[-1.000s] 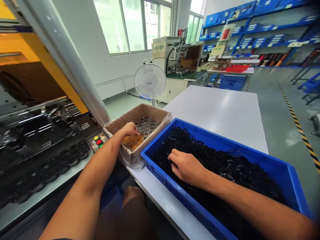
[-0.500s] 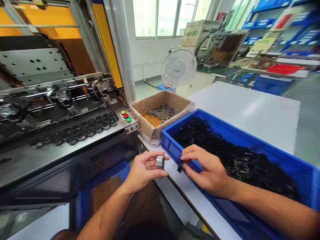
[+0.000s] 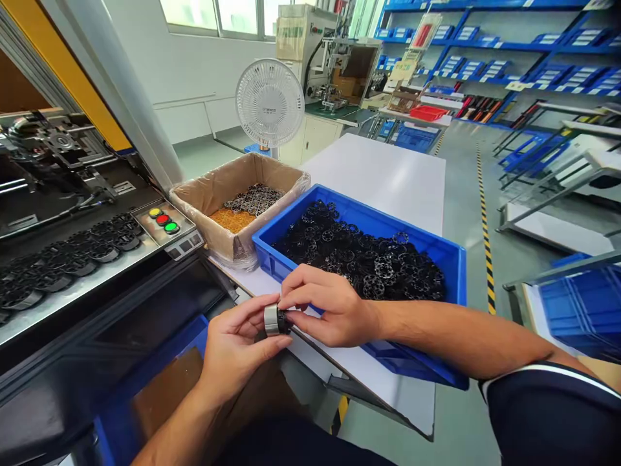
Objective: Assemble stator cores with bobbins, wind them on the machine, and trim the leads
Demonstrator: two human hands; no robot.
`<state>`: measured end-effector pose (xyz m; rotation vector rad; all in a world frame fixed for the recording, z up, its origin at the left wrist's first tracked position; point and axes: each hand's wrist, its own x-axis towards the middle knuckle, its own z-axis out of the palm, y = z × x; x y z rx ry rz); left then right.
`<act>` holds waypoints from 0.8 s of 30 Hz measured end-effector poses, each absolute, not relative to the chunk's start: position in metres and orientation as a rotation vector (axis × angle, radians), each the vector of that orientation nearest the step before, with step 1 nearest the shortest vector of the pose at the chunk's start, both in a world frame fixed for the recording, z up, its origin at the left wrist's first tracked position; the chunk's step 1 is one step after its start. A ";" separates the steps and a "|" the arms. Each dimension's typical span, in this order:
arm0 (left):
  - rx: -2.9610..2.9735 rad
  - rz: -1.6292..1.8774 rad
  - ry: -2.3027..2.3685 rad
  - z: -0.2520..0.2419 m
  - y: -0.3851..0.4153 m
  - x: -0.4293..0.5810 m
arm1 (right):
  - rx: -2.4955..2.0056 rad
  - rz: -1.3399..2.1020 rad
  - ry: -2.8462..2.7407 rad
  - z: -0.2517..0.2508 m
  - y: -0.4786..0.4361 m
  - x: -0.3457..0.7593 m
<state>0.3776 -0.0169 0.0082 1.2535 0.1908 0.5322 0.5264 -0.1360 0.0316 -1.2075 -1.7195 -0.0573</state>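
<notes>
My left hand [image 3: 237,336] grips a short silver metal ring [image 3: 272,320] between its thumb and fingers. From the right, my right hand [image 3: 327,304] pinches a small black plastic part [image 3: 285,321] against the ring's open end. Fingers partly cover the black part, so how far it sits inside the ring cannot be made out. Both hands are in front of a blue bin [image 3: 361,204], which holds a heap of similar black round parts [image 3: 349,249].
Left of the bin stands a plastic-lined cardboard box [image 3: 218,184] with metal rings and orange pieces. A button panel [image 3: 165,223] and rows of black-and-silver parts [image 3: 72,255] lie on the machine ledge. A white fan [image 3: 270,103] stands behind the box, by a white table [image 3: 388,175].
My hands have come together, bringing the black part from beside the bin to the silver ring. The head view has turned right.
</notes>
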 end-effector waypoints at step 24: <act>1.255 0.549 0.268 0.002 -0.011 0.376 | -1.251 -0.356 -1.890 0.022 -0.131 0.536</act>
